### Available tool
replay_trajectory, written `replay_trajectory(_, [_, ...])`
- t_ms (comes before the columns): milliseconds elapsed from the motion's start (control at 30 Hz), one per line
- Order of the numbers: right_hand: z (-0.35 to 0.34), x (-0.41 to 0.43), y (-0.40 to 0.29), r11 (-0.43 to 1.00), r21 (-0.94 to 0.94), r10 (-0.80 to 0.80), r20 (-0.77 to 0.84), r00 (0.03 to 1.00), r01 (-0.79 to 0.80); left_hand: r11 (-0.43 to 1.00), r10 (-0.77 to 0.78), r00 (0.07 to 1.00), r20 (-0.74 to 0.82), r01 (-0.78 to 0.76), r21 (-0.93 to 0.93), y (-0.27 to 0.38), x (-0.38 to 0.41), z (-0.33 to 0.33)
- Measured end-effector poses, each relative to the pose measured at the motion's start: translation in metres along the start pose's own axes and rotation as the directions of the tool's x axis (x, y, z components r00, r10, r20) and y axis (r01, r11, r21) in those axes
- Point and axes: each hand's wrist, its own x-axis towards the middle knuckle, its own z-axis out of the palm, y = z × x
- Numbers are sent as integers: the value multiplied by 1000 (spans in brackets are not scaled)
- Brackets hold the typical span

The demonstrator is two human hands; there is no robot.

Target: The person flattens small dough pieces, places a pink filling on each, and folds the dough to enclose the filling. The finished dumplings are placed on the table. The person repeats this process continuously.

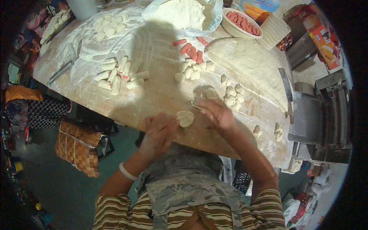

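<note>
A flattened round of dough (185, 119) lies near the front edge of the floured wooden work table (161, 100). At its left edge are the fingertips of my left hand (162, 129), which is blurred. My right hand (215, 112) is just to the right of the round, with a small pale stick-like thing (196, 105) at its fingertips; blur hides what it is. Cut dough pieces (189, 70) sit behind, beside several red sausage pieces (192, 52). Dough-wrapped sausages (116, 77) are grouped at the left. More dough pieces (233, 96) lie beyond my right hand.
A large dough slab (250, 63) covers the right side, with a long metal blade (286, 86) on it. A knife (64, 67) lies at left. Dough balls (109, 26), a bag of flour (181, 14) and a bowl of sausages (241, 23) stand at the back.
</note>
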Motion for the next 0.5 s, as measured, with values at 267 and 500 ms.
replay_trajectory(267, [2, 180, 41, 900, -430, -170, -199, 965, 70, 994, -21, 991, -135, 34, 99, -29, 17, 22])
replay_trajectory(500, [14, 210, 56, 875, -477, 87, -20, 996, -86, 988, -152, 962, -226, 143, -54, -19, 32, 14])
